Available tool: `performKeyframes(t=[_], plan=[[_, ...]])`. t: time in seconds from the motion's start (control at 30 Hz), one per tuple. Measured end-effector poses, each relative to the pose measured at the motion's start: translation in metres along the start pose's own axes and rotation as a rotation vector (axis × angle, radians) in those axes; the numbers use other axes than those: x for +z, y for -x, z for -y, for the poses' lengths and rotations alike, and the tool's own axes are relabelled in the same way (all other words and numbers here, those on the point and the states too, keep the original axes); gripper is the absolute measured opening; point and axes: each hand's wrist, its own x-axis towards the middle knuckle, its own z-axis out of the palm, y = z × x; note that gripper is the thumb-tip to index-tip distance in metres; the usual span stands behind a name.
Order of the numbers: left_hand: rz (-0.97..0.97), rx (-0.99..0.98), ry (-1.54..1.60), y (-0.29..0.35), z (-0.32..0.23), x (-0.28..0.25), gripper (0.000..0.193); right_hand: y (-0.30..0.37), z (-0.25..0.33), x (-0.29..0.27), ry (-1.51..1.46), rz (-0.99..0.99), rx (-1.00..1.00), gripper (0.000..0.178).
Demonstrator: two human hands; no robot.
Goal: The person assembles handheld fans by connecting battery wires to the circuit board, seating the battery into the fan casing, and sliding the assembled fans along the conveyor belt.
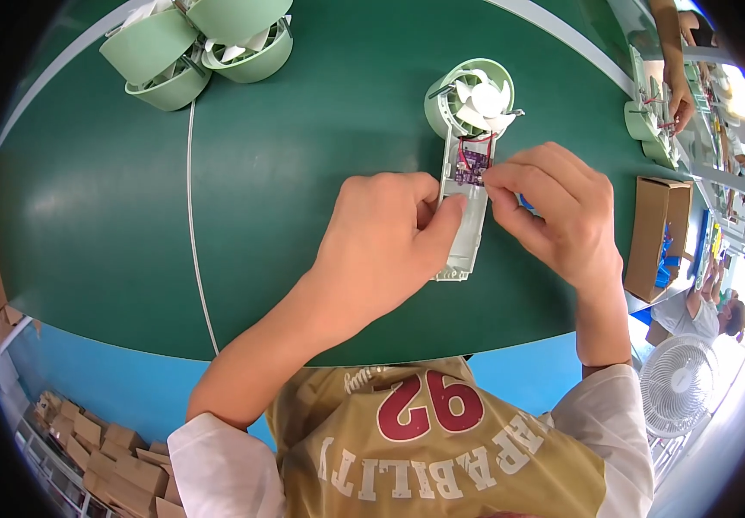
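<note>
The person's left hand (389, 220) grips the casing (466, 242), seemingly to steady it, while the right hand (567, 203) pinches narrowly beside the board (473, 164), its hold impossible to tell.

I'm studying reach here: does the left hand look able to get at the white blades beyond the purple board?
Probably yes: the blades sit uncovered and the right hand is off to the side by the board, though the left hand would likely have to leave the casing.

the head fisheye looks down at nearby hands (385, 226) and table (96, 194)
</note>
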Motion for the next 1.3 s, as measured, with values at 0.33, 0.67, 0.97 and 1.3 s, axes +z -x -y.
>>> performKeyframes(t=[0.33, 0.67, 0.97, 1.3], plan=[[0.091, -0.232, 0.219, 0.013, -0.003, 0.005, 0.028, 0.029, 0.023, -0.020, -0.534, 0.161, 0.469, 0.046], [0.049, -0.244, 0.296, 0.048, -0.002, 0.026, 0.025, 0.090, 0.056, -0.012, -0.152, 0.040, 0.680, 0.039], [-0.034, -0.283, 0.358, 0.050, -0.001, 0.031, 0.020, 0.092, 0.074, -0.004, -0.434, -0.162, 0.885, 0.030], [-0.066, -0.204, 0.293, 0.052, 0.007, 0.037, 0.016, 0.068, 0.103, 0.008, -0.378, -0.238, 0.795, 0.031]])
